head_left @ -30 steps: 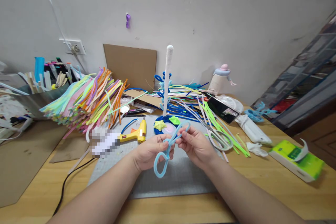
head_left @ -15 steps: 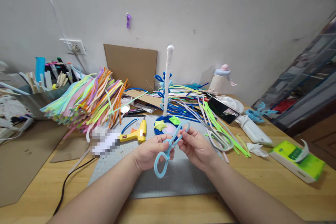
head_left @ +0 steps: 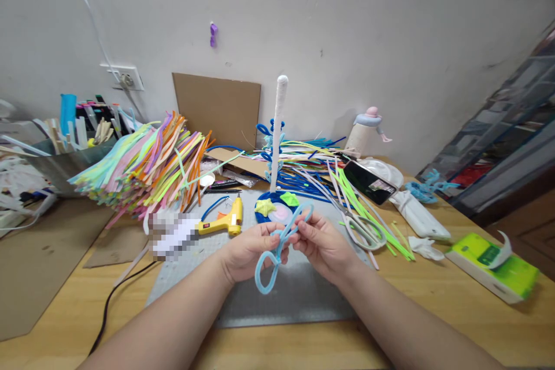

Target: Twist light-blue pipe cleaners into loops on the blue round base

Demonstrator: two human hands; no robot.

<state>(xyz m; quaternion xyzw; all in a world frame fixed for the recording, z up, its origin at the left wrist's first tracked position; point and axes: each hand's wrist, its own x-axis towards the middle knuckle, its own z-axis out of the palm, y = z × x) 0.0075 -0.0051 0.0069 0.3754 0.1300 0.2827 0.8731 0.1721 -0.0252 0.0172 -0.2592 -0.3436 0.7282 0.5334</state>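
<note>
A light blue pipe cleaner [head_left: 265, 283], bent into loops, is held between both hands above the grey mat. My left hand [head_left: 251, 248] pinches its middle, with one loop hanging below the fingers. My right hand [head_left: 321, 243] has thumb and fingers closed on the upper loop. Just behind the hands stands a dark blue round base [head_left: 261, 214] bearing a yellow star [head_left: 265, 207], a green star [head_left: 289, 200] and a pale pink disc. A white wrapped stick [head_left: 278, 127] rises from it, with blue curled pieces around its lower half.
A yellow glue gun [head_left: 221, 223] lies left on the grey mat [head_left: 286, 306]. Scissors [head_left: 366, 230], a phone [head_left: 368, 181] and a green tissue pack [head_left: 494, 266] are on the right. A bundle of colourful pipe cleaners [head_left: 143, 165] lies at left.
The upper end of the light blue pipe cleaner, split in two strands before, now shows as a narrow closed loop at my right fingers. Both hands stay almost in place.
</note>
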